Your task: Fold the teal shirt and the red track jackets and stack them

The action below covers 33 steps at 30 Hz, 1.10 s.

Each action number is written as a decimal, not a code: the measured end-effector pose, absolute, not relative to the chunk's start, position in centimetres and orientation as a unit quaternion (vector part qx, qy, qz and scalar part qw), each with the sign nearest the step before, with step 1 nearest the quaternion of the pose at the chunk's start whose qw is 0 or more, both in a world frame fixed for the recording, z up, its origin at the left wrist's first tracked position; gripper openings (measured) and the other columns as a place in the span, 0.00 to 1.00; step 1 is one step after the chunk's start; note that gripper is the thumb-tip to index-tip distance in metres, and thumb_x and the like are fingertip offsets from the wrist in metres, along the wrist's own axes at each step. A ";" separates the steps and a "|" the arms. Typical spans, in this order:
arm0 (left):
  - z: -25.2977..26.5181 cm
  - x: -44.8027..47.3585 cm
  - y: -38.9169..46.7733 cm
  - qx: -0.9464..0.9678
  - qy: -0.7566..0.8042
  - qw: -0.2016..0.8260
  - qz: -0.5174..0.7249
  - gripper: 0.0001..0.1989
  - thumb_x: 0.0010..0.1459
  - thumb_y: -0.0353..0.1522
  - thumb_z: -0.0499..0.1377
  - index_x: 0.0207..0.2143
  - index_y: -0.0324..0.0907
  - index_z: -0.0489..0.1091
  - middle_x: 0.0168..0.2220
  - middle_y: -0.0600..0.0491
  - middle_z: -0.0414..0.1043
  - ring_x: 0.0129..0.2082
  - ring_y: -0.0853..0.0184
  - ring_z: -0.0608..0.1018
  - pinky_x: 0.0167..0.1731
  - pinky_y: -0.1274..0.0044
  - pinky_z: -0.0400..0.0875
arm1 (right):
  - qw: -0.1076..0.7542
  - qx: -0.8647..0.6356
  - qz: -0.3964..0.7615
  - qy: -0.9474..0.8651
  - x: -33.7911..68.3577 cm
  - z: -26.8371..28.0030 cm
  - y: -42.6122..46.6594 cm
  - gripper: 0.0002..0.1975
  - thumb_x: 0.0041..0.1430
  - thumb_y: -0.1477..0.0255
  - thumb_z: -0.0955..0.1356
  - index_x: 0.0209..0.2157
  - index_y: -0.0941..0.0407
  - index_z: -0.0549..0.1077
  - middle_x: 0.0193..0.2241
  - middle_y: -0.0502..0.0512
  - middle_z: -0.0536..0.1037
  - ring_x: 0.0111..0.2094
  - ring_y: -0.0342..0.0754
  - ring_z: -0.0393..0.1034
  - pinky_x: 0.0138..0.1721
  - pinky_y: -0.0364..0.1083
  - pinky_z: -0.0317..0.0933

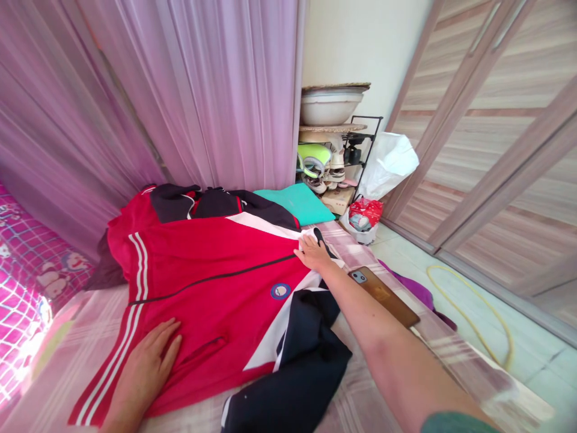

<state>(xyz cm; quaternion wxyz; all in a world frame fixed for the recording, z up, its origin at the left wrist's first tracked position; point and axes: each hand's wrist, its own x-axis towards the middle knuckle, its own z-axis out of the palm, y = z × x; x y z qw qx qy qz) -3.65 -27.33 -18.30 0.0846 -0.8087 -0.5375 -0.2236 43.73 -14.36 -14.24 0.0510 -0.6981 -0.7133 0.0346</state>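
My left hand (146, 361) lies palm down at the near left, its wrist toward the near edge and its fingers pointing to the far right, the thumb apart from them. It is spread open and rests flat on the red jacket (193, 252) without gripping any of it. My right arm reaches in from the near right, stretched long across the checked cloth (360, 397), and my right hand (314, 252) comes down on the white collar (312, 232) at the jacket's right end. Those fingers are slightly bent over the collar (whether they pinch the fabric or only press on it, I cannot tell).

The jacket lies spread out between and beneath my two hands, front side up. Its dark zip line (216, 276) runs from the striped hem (142, 270), just beyond my left hand, to the collar under my right fingers. A round blue badge (280, 291) sits just left of my right hand, toward the near side. The near dark sleeve (293, 361) lies bent between my hands, touching neither. A brown phone (383, 294) lies to the right of my right forearm, and a teal piece (297, 201) lies on the far side, beyond the collar.
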 end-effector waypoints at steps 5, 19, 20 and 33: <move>-18.5 -3.8 -27.3 -0.813 -0.529 0.090 -0.226 0.29 0.64 0.51 0.46 0.47 0.41 0.76 0.48 0.44 0.78 0.47 0.57 0.80 0.51 0.65 0.75 | 0.039 -0.730 0.036 -0.682 45.7 -15.3 -13.9 0.31 0.70 0.56 0.52 0.68 0.56 0.54 0.70 0.61 0.49 0.69 0.56 0.42 0.65 0.64 0.40; -19.0 -3.5 -27.3 -0.810 -0.543 0.067 -0.211 0.29 0.64 0.50 0.45 0.52 0.42 0.73 0.54 0.44 0.74 0.53 0.56 0.77 0.55 0.63 0.71 | 0.073 -0.759 -0.021 -0.647 44.4 -12.5 -14.2 0.27 0.70 0.61 0.54 0.63 0.59 0.63 0.66 0.69 0.58 0.66 0.61 0.50 0.62 0.67 0.43; -19.0 -3.5 -27.2 -0.811 -0.542 0.067 -0.211 0.29 0.64 0.50 0.45 0.52 0.42 0.73 0.54 0.44 0.74 0.53 0.56 0.76 0.55 0.63 0.71 | 0.097 -0.742 -0.047 -0.662 43.5 -12.2 -14.5 0.27 0.70 0.62 0.54 0.63 0.60 0.63 0.66 0.69 0.58 0.66 0.61 0.49 0.63 0.66 0.41; -18.4 -3.4 -27.3 -0.810 -0.544 0.070 -0.206 0.30 0.64 0.51 0.44 0.51 0.42 0.74 0.53 0.44 0.76 0.52 0.56 0.77 0.54 0.63 0.72 | 0.060 -0.725 0.021 -0.686 44.7 -15.2 -14.3 0.27 0.71 0.59 0.53 0.65 0.55 0.58 0.68 0.62 0.57 0.67 0.55 0.48 0.63 0.64 0.45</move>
